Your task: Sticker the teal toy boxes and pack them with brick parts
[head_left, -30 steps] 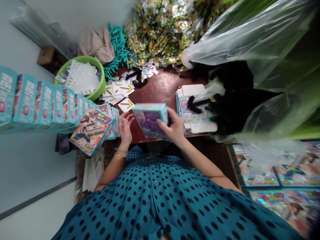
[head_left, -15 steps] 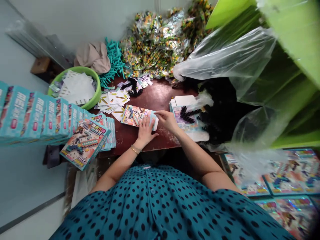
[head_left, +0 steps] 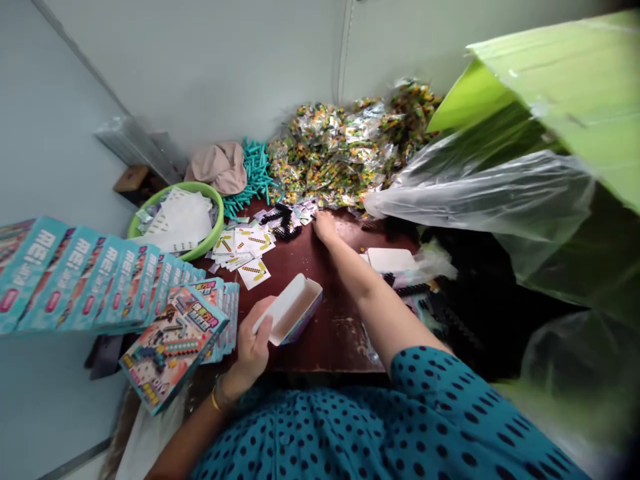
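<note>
My left hand (head_left: 254,343) grips a small cardboard box (head_left: 295,310) by its near side, thumb on the raised white flap. The open end faces up towards me and its pale inside shows. My right hand (head_left: 325,227) is stretched to the back of the table, at the edge of a scatter of small purple packets (head_left: 303,212). Its fingers are bent together there; what they hold, if anything, is too small to make out. Just left of it lie black beaded pieces (head_left: 284,221). Nearer are printed instruction cards (head_left: 245,243) in a loose pile.
Bags of colourful beads (head_left: 345,157) are heaped against the wall, beside turquoise sticks (head_left: 253,177). A green basin (head_left: 217,230) holds white sheets. Printed boxes (head_left: 120,277) stand in a row at left. Clear plastic (head_left: 490,190) and black pieces (head_left: 475,280) fill the right.
The box was lying flat under both hands; now my left hand holds it tilted and open-ended, nearer my body. My right hand has left it and reached forward. The view has shifted.
</note>
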Demonstrator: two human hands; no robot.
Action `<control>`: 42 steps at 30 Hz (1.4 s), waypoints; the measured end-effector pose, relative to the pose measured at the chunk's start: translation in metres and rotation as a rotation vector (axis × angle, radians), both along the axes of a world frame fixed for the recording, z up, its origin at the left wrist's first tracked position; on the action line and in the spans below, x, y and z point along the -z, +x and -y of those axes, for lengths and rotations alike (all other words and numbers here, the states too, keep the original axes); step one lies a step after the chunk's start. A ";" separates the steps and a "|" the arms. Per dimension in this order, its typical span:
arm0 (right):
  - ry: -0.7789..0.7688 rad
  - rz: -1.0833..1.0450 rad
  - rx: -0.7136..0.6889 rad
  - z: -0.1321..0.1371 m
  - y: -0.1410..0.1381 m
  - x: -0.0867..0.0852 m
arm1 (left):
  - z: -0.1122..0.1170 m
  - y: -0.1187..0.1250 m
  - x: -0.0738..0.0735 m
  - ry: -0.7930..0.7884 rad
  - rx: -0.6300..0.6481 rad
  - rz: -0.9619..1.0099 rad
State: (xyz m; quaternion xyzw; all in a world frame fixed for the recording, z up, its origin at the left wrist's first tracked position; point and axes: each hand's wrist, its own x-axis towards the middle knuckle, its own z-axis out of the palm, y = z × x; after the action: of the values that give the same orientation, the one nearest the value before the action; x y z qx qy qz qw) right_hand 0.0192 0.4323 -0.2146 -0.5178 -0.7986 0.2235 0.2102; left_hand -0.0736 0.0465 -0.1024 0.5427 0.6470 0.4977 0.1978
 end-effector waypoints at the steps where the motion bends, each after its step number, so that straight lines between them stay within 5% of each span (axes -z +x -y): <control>1: -0.005 0.004 0.001 -0.004 -0.003 0.000 | -0.001 -0.004 0.000 -0.070 -0.081 0.087; 5: -0.032 -0.006 -0.011 -0.005 0.006 -0.014 | -0.012 -0.015 0.011 -0.176 -0.366 0.287; 8: 0.033 -0.164 -0.116 0.037 0.024 -0.052 | -0.023 -0.017 0.014 -0.186 -0.381 0.353; 10: 0.120 -0.390 -0.448 0.086 0.035 -0.089 | -0.030 -0.017 0.013 -0.179 -0.327 0.393; 12: 0.098 -0.373 -0.978 0.131 0.040 -0.123 | -0.033 -0.015 0.011 -0.172 -0.297 0.423; 14: 0.074 -0.373 -1.184 0.152 0.034 -0.137 | -0.031 -0.013 0.010 -0.181 -0.304 0.444; 16: 0.072 -0.396 -1.053 0.144 0.012 -0.124 | -0.022 -0.010 0.008 -0.197 -0.302 0.461; 18: 0.085 -0.329 -0.830 0.120 -0.026 -0.088 | -0.009 -0.005 0.005 -0.219 -0.229 0.476; 22: 0.084 0.066 -0.762 0.090 -0.103 -0.005 | 0.016 0.003 -0.003 -0.295 -0.029 0.536; 25: 0.142 0.075 -0.723 0.091 -0.127 0.024 | 0.024 0.001 -0.004 -0.320 -0.023 0.593; 29: 0.145 0.055 -0.734 0.096 -0.119 0.025 | 0.023 -0.006 -0.004 -0.302 -0.046 0.602; 42: 0.208 -0.044 -0.607 0.137 -0.061 -0.009 | 0.026 -0.005 -0.010 -0.216 -0.063 0.496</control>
State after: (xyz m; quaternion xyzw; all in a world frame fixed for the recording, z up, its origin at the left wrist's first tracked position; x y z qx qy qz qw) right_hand -0.0423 0.2956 -0.2053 -0.2267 -0.9304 0.2044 0.2029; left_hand -0.0782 0.0204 -0.0929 0.3594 0.6446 0.5496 0.3914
